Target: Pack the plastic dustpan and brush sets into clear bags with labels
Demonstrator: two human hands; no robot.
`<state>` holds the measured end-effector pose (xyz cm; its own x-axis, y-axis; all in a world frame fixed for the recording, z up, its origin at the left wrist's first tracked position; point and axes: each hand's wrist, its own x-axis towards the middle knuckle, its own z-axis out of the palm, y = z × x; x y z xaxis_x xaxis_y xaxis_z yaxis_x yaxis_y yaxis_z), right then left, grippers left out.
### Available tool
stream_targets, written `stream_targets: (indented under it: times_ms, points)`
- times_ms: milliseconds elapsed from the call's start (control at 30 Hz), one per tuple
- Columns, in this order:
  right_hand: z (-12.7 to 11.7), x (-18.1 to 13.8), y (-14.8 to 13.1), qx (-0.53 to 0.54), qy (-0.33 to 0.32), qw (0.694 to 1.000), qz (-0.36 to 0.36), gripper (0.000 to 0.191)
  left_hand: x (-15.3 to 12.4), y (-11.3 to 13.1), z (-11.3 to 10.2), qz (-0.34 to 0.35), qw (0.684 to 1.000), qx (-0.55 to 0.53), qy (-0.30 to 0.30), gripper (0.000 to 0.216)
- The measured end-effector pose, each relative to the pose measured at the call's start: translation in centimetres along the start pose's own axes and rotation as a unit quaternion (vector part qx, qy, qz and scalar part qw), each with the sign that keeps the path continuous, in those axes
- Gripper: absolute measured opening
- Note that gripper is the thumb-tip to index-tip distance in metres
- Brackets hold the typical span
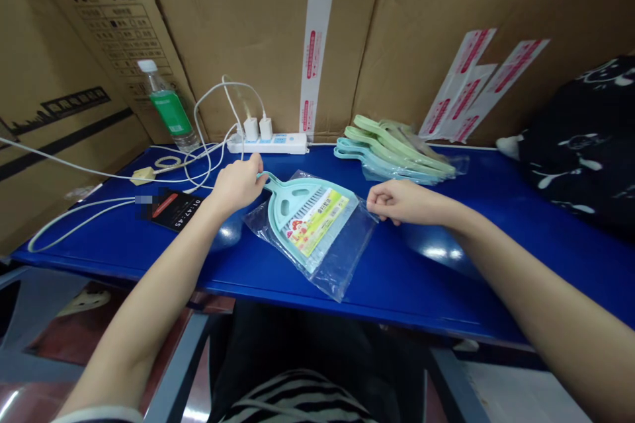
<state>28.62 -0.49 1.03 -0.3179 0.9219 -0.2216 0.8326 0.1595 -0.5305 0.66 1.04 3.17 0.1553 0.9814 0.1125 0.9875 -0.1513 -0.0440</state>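
Note:
A light blue dustpan (291,206) with a small brush and a yellow printed card (320,221) lies on the table, partly inside a clear plastic bag (342,264). My left hand (239,182) is closed around the end of the dustpan's handle, which sticks out toward the upper left. At the pan's right side, my right hand (391,201) pinches the edge of the bag between curled fingers. The brush's bristles show as a striped row beside the card; the rest of the brush is mostly covered.
Several green and blue dustpans (401,149) in plastic are stacked behind my right hand. A white power strip (288,143), cables, a bottle (171,109) and a phone (176,210) showing a timer occupy the left side. Cardboard (258,33) walls the back; dark patterned fabric (585,145) is at right.

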Motion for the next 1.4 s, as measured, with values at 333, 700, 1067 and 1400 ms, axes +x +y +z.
stream_targets:
  times_ms: [333, 700, 1067, 1400]
  points:
    - [1.0, 1.0, 0.2, -0.003, 0.077, 0.996, -0.054, 0.014, 0.0, 0.5, 0.1, 0.024, 0.998, 0.018, -0.046, 0.03]
    - [-0.2, -0.5, -0.8, -0.01, -0.073, 0.995, -0.067, 0.02, 0.0, 0.4, 0.4, 0.045, 0.998, 0.017, -0.034, 0.034]
    - [-0.5, -1.4, -0.8, 0.065, -0.11, 0.99, -0.064, 0.047, -0.7, 1.0, -0.2, 0.105, 0.994, 0.002, -0.001, 0.026]
    - [0.9, 0.1, 0.0, 0.15, -0.09, 0.977, -0.123, 0.045, -0.8, 0.5, -0.2, 0.175, 0.981, -0.004, -0.08, 0.011]
